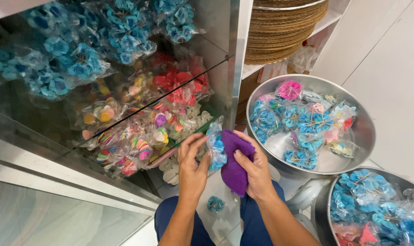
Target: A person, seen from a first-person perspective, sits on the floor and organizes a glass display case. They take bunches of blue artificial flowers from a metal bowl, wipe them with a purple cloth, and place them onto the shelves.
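On the far left stood a glass-fronted cabinet with metal frame (56,171), its shelves packed with clear bags of blue paper flowers (79,54), red ones (182,84) and multicoloured round pieces (125,141), with white petal shapes (188,123) further in. Below it, pale tiled floor (220,218) showed between the person's knees, and 1 small blue flower bundle (215,204) lay there. The left hand (192,166) was closed on the lower edge of a clear bag of blue flowers (216,148), held just in front of the open cabinet. Touching that bag, the right hand (257,171) gripped a folded purple cloth (235,164), thumb pressed on top. To the right, a round metal basin (366,132) held more bagged blue and pink flowers, and a 2nd basin (323,205) sat lower right, also full. Behind, a white shelf (325,20) carried a stack of woven trays (284,32) beside a plain white wall (389,68).
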